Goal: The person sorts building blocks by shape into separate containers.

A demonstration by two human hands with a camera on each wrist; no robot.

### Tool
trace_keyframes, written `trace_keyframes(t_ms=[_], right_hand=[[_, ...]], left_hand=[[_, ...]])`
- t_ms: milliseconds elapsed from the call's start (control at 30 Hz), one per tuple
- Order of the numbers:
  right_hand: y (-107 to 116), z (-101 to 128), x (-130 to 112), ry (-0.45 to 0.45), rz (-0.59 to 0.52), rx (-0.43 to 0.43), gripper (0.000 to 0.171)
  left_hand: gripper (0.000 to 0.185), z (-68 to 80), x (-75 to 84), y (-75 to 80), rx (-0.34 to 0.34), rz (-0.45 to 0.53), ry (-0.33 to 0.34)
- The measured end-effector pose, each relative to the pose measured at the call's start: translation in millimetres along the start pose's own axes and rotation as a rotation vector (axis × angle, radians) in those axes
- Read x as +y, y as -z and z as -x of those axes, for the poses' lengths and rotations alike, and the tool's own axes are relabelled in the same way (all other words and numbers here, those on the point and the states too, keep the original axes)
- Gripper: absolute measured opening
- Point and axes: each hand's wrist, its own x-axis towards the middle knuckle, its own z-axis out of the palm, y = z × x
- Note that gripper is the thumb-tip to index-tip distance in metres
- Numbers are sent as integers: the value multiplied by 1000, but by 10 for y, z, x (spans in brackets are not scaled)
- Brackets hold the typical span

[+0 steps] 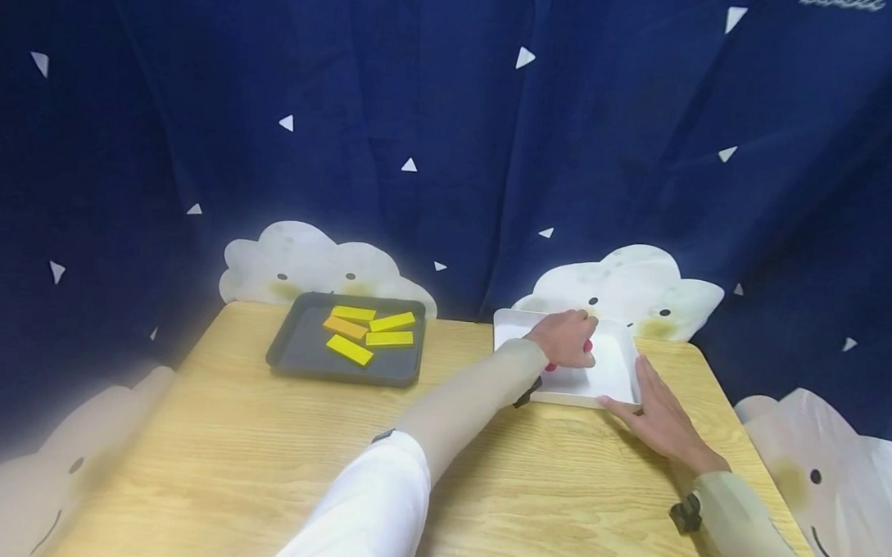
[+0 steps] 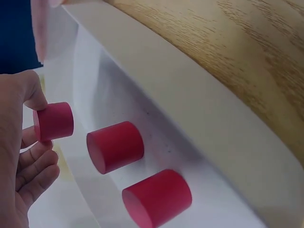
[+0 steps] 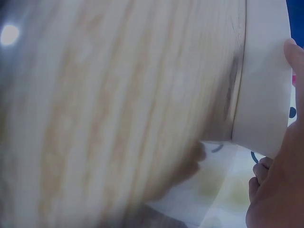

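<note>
Left hand (image 1: pixel 566 338) reaching into white tray (image 1: pixel 619 381), thumb and fingers (image 2: pixel 35 164) pinching one red cylinder (image 2: pixel 53 121), lifted just off the tray floor as far as the left wrist view shows. Two more red cylinders (image 2: pixel 115 146) lying on their sides inside the tray, close along its near wall, one beside the other, not touching the held one. Bit of red visible under the hand in the head view too.

Right hand (image 1: pixel 658 417) flat and relaxed, fingers straight, resting against the tray's right wall at its near right corner; holding nothing. Thumb tip on the tray wall (image 3: pixel 266 95) in the right wrist view, rest blurred.

White tray near the far right edge of the wooden table (image 1: pixel 262 469), pushed up close to the backdrop. Dark grey tray (image 1: pixel 296 357) at the far edge left of centre, well apart from the white one. Four flat yellow-orange blocks (image 1: pixel 350 350) lying loose in its far half, near each other, at mixed angles.

Navy curtain (image 1: pixel 451 131) with white triangles and cloud faces hanging behind and around the table.
</note>
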Motion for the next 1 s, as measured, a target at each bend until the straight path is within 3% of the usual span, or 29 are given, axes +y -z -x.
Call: trace_keyframes(t_ms=[333, 1000], right_hand=[[3, 18, 26, 25, -5, 28, 115], [-8, 4, 10, 11, 4, 13, 116]], left_hand=[[25, -14, 61, -99, 13, 10, -2], [25, -15, 62, -162, -68, -34, -3]])
